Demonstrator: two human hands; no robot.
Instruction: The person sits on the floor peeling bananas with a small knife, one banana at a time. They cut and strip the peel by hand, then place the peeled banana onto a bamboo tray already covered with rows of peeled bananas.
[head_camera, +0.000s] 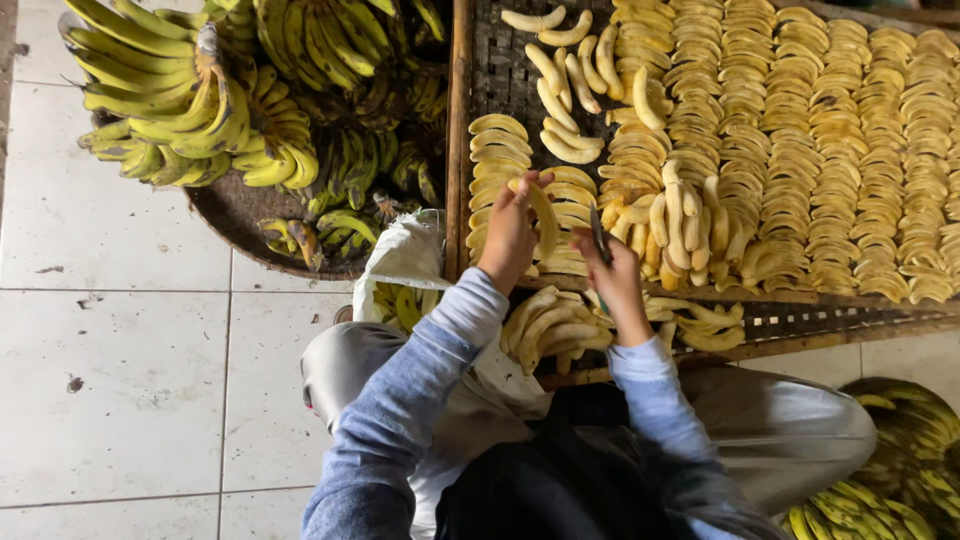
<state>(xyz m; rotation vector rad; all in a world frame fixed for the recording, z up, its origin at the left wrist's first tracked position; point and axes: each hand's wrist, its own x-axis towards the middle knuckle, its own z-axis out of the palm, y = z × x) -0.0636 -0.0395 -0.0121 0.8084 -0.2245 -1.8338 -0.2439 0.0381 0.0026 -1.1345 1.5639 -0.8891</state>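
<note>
Left hand (508, 232) closed around a peeled banana (544, 218), fingers wrapped on its lower part, the pale curved fruit rising above the knuckles and overlapping the stacked slices behind it. Right hand (618, 282) clenched on a thin dark knife (600, 238), blade upright and just beside the banana, the two not seen to touch. Both hands raised over the near edge of a woven tray (500, 75) framed in wood.

On the tray: long rows of peeled, split bananas (800, 150) laid in overlapping columns, from the middle to the far right; a looser scatter of whole peeled bananas (570, 70) toward the upper left corner; a small jumble (690, 225) just right of the knife.

Below the hands, against the lap: a heap of peeled bananas (550, 325) resting on a white sack (405, 255). Blue-grey sleeves (420, 400) and light trousers visible at bottom.

Left of the tray: a round shallow basket (235, 215) piled with unpeeled yellow-green banana bunches (190, 100). More unpeeled bunches (900, 470) at lower right. White tiled floor (120, 380) beneath everything.
</note>
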